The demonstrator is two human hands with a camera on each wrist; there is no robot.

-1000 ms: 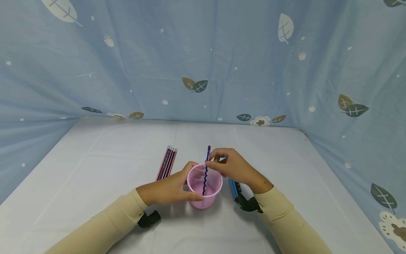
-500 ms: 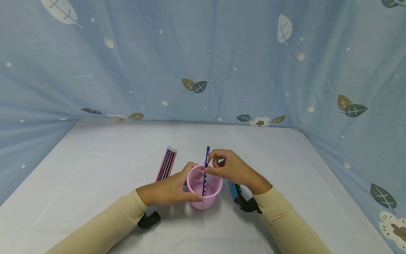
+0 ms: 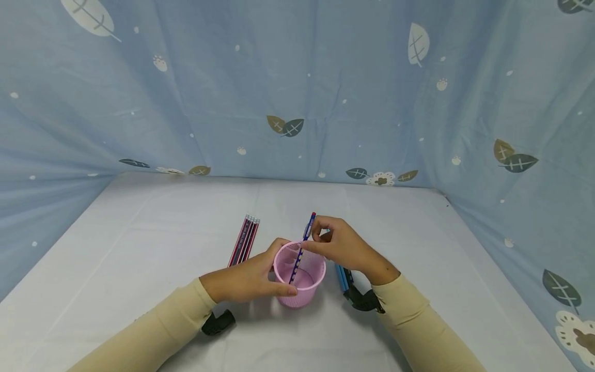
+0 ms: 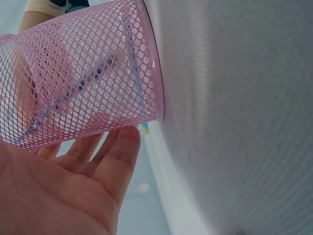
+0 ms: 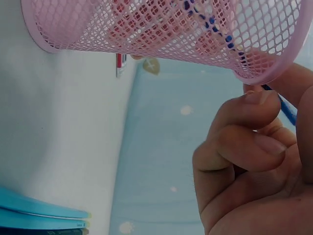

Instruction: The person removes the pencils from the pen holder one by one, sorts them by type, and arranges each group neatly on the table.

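A pink mesh pen cup (image 3: 299,299) stands upright on the table, its mouth facing up. My left hand (image 3: 253,276) grips it from the left, thumb on the near side and fingers round the far side. Between thumb and fingertips my right hand (image 3: 341,243) pinches a dark blue patterned pencil (image 3: 310,225) with a red end. The pencil leans right at the cup's rim, and its lower part is inside the cup. Through the mesh in the left wrist view, the pencil (image 4: 83,83) shows slanting across the interior. No other pencil is seen inside.
Several red-and-black striped pencils (image 3: 244,240) lie side by side left of the cup. Under my right wrist lie light blue pencils (image 3: 343,279), with a dark one beside them in the right wrist view. A blue leaf-print curtain (image 3: 297,88) hangs behind the white table (image 3: 186,206).
The pencil has gone from near upright to leaning, its red end moving right and its lower end left. My right fingers shifted slightly with it. My left hand and the cup stayed put.
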